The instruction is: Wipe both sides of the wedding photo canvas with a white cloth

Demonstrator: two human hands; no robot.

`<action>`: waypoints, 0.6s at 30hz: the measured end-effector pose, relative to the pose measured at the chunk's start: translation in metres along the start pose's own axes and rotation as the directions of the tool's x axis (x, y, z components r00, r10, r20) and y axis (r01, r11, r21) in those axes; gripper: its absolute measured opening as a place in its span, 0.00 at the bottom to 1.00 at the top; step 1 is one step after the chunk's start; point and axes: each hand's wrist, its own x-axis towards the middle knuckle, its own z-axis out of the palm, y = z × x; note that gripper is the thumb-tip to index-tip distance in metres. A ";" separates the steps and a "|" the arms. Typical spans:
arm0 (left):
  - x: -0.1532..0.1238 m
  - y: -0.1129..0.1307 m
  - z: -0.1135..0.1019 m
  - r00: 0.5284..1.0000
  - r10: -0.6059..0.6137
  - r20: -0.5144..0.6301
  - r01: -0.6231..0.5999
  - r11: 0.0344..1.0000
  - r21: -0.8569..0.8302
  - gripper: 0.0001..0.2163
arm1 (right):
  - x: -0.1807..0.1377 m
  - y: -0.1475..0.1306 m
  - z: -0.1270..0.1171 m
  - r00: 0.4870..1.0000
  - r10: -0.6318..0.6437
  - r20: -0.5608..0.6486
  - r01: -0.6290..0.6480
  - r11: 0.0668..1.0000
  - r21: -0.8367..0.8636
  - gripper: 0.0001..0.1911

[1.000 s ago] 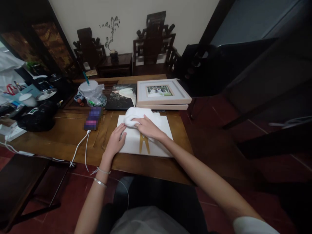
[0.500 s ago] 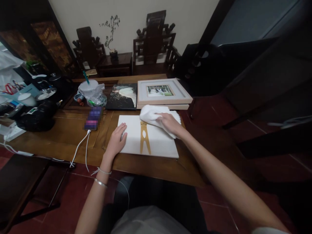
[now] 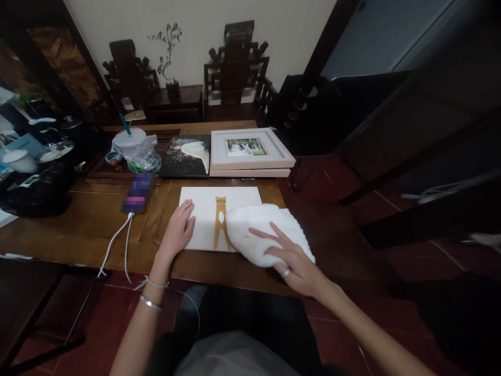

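A white flat board (image 3: 199, 230) lies on the wooden table in front of me, with a gold A-shaped stand (image 3: 221, 202) on its face. My left hand (image 3: 180, 227) rests on the board's left edge, fingers stretched out and holding nothing. On the board's right part is a fluffy white towel (image 3: 250, 224), hiding that side and hanging over the front edge. My right hand (image 3: 291, 261) grips the towel, some fingers spread over its top and others sunk in its folds. A ring shows on one finger of this hand.
Behind the board are stacked picture frames (image 3: 274, 155) and a dark photo panel (image 3: 176, 162). A phone (image 3: 138, 192) with white cables (image 3: 113, 240) lies to the left. Beyond it stands a lidded cup (image 3: 129, 138) in plastic, near a black camera (image 3: 35, 193).
My right hand has swept the towel from the board's far edge toward me and its near right corner. My left hand stays on the board's left edge. The view has shifted slightly right.
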 end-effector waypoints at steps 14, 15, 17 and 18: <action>0.001 0.002 -0.004 1.000 -0.027 -0.011 0.026 0.999 -0.047 0.18 | 0.080 0.059 -0.005 0.973 0.227 -0.047 -0.231 0.966 -0.119 0.16; 0.001 0.003 -0.004 1.000 -0.028 -0.010 0.027 0.999 -0.046 0.18 | 0.068 0.050 -0.003 0.978 0.205 -0.043 -0.209 0.970 -0.127 0.16; 0.001 0.003 -0.004 1.000 -0.029 -0.008 0.028 0.999 -0.042 0.18 | 0.042 0.029 -0.001 0.990 0.140 -0.014 -0.141 0.983 -0.120 0.15; 0.001 0.003 -0.004 1.000 -0.028 -0.008 0.028 0.999 -0.041 0.18 | 0.029 0.018 -0.001 0.994 0.108 0.000 -0.108 0.988 -0.107 0.14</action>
